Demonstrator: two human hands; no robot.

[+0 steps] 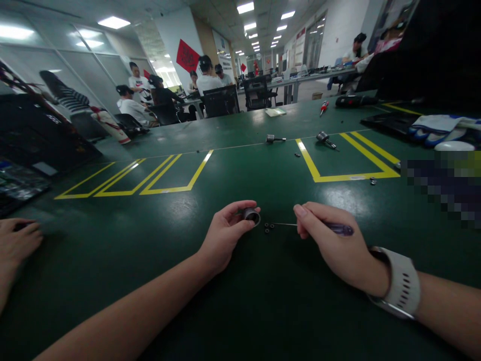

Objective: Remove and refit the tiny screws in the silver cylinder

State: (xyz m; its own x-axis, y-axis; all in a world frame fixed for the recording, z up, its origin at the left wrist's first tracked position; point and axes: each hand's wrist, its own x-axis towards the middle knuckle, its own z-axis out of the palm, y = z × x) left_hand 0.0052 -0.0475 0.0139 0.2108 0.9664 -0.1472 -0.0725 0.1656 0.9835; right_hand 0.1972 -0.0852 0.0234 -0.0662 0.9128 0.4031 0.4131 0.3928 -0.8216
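- Left hand (225, 235) and right hand (330, 240) rest side by side on the table (263, 311).
- Small washers (268, 228) lie between them.
- Two sockets (274, 139) lie behind, farther back.
- Gloves (439, 128) lie far right.
- Another person's hand (17, 240) rests at far left.

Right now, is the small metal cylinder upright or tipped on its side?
Tipped: the left hand holds the metal cylinder with its open end facing sideways.

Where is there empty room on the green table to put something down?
Bare green lies inside the yellow outlines and between the two forearms. It is crowded between the left hand and right hand, around the small black rings.
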